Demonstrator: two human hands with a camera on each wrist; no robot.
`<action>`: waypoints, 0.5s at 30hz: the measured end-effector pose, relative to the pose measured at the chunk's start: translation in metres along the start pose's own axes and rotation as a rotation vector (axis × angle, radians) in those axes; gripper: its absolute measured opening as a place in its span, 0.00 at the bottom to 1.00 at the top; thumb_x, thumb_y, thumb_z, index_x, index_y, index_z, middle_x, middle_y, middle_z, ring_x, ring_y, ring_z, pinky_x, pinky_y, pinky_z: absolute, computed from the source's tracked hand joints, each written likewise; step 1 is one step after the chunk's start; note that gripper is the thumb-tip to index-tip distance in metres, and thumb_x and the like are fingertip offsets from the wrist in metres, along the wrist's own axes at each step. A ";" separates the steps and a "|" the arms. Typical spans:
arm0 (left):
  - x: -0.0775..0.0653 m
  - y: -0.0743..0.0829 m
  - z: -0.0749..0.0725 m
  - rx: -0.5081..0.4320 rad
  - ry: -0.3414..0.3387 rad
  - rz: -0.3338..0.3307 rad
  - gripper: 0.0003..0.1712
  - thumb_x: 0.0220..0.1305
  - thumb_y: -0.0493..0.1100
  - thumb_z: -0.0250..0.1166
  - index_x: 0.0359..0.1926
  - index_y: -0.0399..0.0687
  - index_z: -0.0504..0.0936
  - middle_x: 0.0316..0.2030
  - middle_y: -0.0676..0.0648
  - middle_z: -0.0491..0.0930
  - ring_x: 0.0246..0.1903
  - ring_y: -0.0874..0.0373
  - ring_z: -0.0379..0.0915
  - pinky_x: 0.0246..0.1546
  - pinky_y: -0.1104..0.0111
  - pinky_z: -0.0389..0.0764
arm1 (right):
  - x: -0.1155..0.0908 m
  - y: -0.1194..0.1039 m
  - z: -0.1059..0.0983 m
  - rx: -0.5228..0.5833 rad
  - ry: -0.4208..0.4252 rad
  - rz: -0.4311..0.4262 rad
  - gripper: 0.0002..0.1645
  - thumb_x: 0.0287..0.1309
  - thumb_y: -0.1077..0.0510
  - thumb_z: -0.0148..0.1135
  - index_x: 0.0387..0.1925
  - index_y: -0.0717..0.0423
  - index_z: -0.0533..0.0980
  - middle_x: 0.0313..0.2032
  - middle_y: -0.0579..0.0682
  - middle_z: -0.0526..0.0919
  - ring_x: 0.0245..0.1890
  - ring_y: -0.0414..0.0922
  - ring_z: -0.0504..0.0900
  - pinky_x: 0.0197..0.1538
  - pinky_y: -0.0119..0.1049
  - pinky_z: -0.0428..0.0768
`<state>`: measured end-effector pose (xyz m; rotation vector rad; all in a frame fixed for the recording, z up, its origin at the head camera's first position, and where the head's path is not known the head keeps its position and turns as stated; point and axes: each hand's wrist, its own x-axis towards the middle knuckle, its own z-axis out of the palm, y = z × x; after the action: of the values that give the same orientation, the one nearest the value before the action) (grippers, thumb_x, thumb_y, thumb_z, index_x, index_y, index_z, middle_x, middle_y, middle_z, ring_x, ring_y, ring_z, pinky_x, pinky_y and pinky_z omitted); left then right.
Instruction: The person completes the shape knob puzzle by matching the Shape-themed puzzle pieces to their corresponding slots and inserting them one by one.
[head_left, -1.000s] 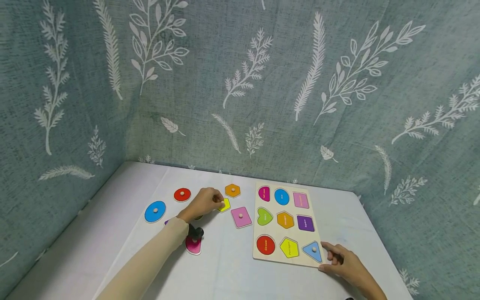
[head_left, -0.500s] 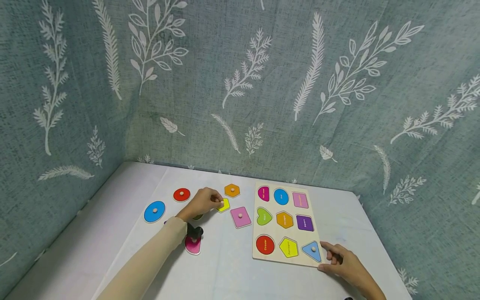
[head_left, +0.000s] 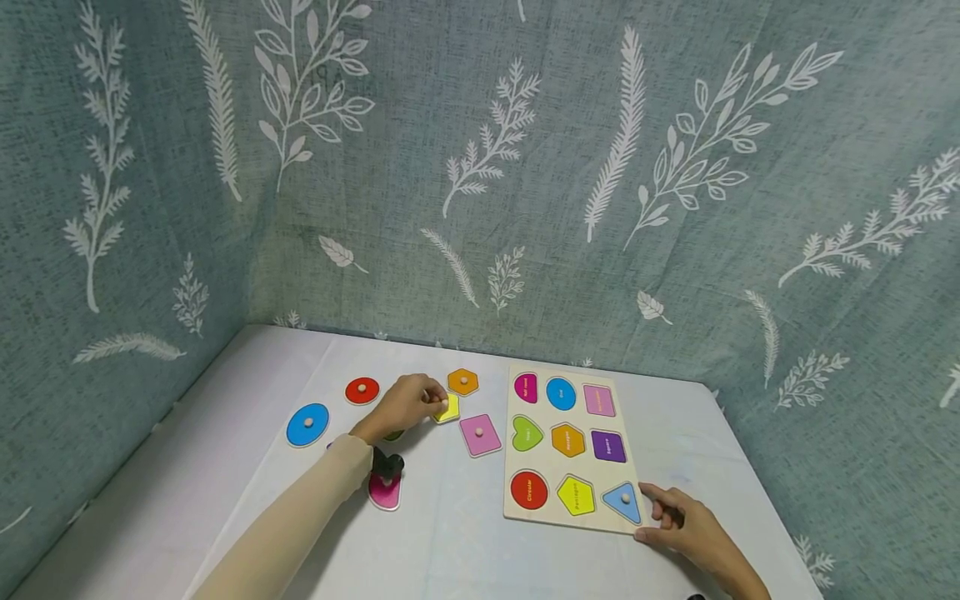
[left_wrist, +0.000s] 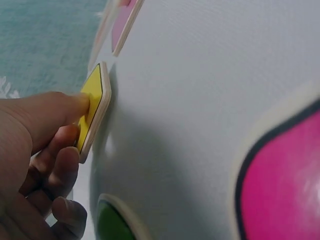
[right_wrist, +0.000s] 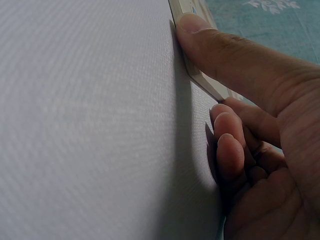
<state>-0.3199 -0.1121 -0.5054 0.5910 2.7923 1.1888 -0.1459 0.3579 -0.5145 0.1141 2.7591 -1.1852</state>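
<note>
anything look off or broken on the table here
Nothing stands out as spilled or damaged. The loose red circle lies flat on the table, the blue triangle sits in its slot on the board, and the yellow piece is pinched in the left hand. The green piece is mostly hidden, so I can't judge it.

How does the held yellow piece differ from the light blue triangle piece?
The left hand pinches the yellow piece; no hand holds the triangle piece. The yellow piece is off the board; the triangle piece sits in one corner. Both are flat and straight-edged.
</note>
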 end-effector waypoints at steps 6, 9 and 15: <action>-0.002 0.004 -0.004 0.002 0.007 0.035 0.04 0.64 0.40 0.73 0.38 0.46 0.87 0.30 0.54 0.79 0.32 0.58 0.73 0.37 0.65 0.76 | 0.001 -0.001 0.000 -0.008 0.004 0.007 0.49 0.42 0.54 0.86 0.66 0.66 0.74 0.35 0.49 0.70 0.33 0.42 0.68 0.32 0.33 0.69; -0.003 0.005 -0.002 0.000 0.003 0.073 0.03 0.64 0.40 0.74 0.37 0.46 0.87 0.30 0.55 0.79 0.32 0.59 0.73 0.36 0.66 0.76 | 0.001 -0.001 0.000 -0.025 0.014 0.016 0.50 0.41 0.54 0.86 0.66 0.65 0.75 0.35 0.48 0.70 0.33 0.43 0.69 0.33 0.33 0.69; -0.006 0.012 0.003 0.010 -0.003 0.122 0.03 0.63 0.39 0.74 0.34 0.49 0.87 0.29 0.55 0.77 0.28 0.60 0.71 0.32 0.67 0.73 | 0.001 0.000 0.002 -0.029 0.018 0.022 0.50 0.41 0.53 0.86 0.66 0.64 0.75 0.35 0.48 0.70 0.33 0.42 0.69 0.33 0.33 0.69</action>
<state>-0.3104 -0.1048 -0.4999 0.7732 2.7972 1.1944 -0.1471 0.3564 -0.5159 0.1522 2.7818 -1.1438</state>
